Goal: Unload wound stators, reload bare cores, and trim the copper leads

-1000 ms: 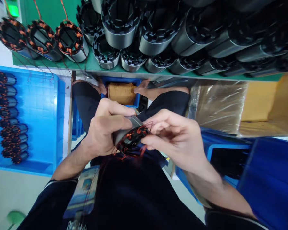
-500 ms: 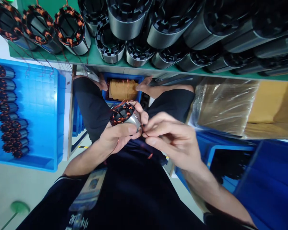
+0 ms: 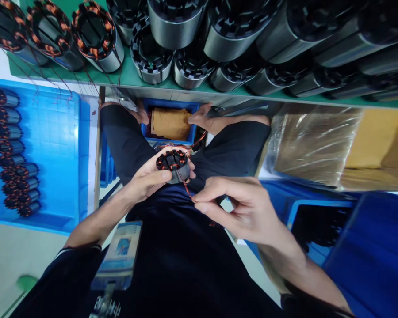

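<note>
Above my lap, my left hand [image 3: 152, 176] is wrapped round a stator [image 3: 181, 173], a metal ring with a black slotted inside and copper windings on its upper rim. The thumb presses on its near left side, and the fingertips show at its right. A thin red-copper wire [image 3: 187, 190] runs from the stator down to the right. My right hand [image 3: 232, 205] pinches the end of that wire between thumb and forefinger, apart from the stator. More copper wires [image 3: 199, 140] stick out behind the stator.
Wound stators and unwound cores [image 3: 152, 59] stand on the green bench [image 3: 126, 78] across the top. A blue tray [image 3: 53, 176] with several wound stators is at the left. Cardboard under plastic [image 3: 315, 145] and blue bins [image 3: 368, 247] are at the right. A bin with brown paper [image 3: 170, 123] sits between the feet.
The stator has turned and its open end faces more upward. My right hand has moved down and away from it, and the wire now stretches between them.
</note>
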`<state>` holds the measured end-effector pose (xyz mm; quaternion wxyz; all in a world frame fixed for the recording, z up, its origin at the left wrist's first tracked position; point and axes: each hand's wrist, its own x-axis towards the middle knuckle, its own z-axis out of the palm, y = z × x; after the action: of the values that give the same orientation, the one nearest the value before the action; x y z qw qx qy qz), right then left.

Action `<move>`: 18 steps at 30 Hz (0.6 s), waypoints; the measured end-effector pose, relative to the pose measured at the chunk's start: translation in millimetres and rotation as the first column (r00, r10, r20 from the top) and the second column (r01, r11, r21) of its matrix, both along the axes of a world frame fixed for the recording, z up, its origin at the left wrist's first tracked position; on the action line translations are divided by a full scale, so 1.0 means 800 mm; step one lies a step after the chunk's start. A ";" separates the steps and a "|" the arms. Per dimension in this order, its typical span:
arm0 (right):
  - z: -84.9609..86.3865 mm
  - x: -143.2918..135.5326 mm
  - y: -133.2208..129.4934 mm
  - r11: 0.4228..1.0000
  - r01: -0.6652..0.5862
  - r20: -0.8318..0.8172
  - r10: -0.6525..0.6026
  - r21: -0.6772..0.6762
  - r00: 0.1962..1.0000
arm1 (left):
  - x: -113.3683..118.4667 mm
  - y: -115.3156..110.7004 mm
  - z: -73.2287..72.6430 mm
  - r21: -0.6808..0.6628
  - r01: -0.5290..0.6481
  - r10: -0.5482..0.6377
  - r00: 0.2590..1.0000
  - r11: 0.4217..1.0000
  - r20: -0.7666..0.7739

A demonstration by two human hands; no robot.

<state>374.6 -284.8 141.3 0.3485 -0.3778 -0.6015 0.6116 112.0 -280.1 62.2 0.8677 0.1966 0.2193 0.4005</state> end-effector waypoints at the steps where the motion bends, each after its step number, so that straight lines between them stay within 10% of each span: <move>1: -0.011 -0.005 -0.008 1.000 -0.022 0.034 0.022 0.011 0.999 | 0.006 -0.005 -0.001 0.018 -0.065 0.065 0.998 0.998 -0.003; 4: -0.054 -0.011 -0.031 0.995 -0.083 0.119 0.077 0.053 0.990 | 0.023 -0.013 0.001 0.275 -0.234 0.294 0.933 0.933 -0.205; 8: -0.088 0.020 -0.019 0.984 -0.175 0.339 0.175 -0.031 0.924 | 0.030 -0.008 0.015 0.613 -0.077 0.408 0.810 0.786 -0.422; 12: -0.039 0.052 0.036 0.947 0.005 0.203 0.063 -0.322 0.977 | 0.025 0.003 0.038 0.712 0.044 0.352 0.847 0.701 -0.399; 18: 0.039 0.029 0.073 0.890 -0.205 -0.068 0.194 -0.407 0.979 | 0.015 0.002 0.062 0.657 0.179 0.167 0.888 0.732 -0.428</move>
<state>398.1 -226.3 172.4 0.2039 -0.3712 -0.4903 0.7617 123.8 -278.4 112.0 0.6586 0.5900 0.2553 0.3912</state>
